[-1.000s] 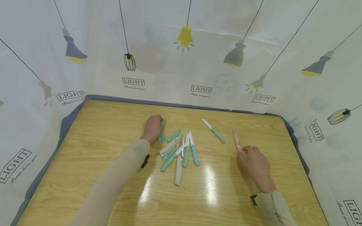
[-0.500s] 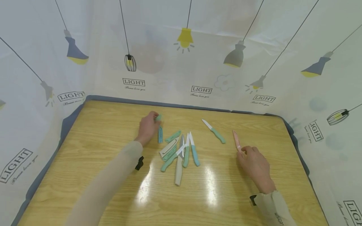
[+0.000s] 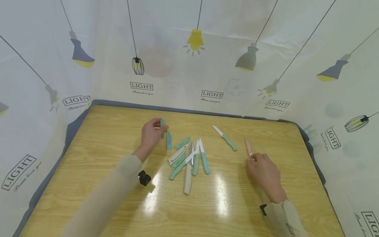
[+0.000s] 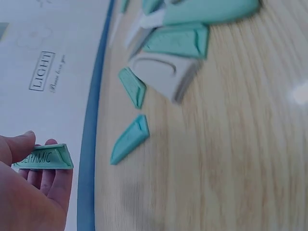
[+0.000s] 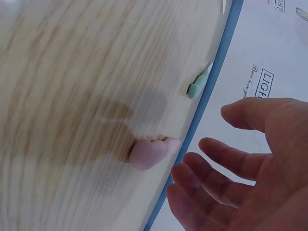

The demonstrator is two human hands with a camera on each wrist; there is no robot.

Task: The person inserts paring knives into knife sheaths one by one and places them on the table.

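Observation:
My left hand [image 3: 150, 133] pinches a green knife sheath [image 4: 50, 158] marked "CERAMIC" between thumb and fingers, raised above the back of the table. Just right of it lies a blue sheath [image 3: 168, 141]. My right hand [image 5: 240, 178] is relaxed, with its fingers slightly bent and thumb apart. It hovers by the handle end of a pink knife [image 5: 149, 154], which lies on the table with its tip pointing away. The hand overlaps part of that handle in the head view. Behind and left of the pink knife is a green-handled knife [image 3: 229, 141] with a bare white blade.
Mid-table is a cluster: a cream sheath [image 3: 178, 154], two green sheaths, a cream-handled knife [image 3: 188, 179], a blue-handled knife [image 3: 205, 163] and two more green-handled knives. The wooden table [image 3: 118, 131] has blue edging and lamp-printed sheeting around it.
My left hand has drawn left, lifting the green sheath off beside the blue one and turning it upright into view. The right hand has stayed almost still by the pink knife.

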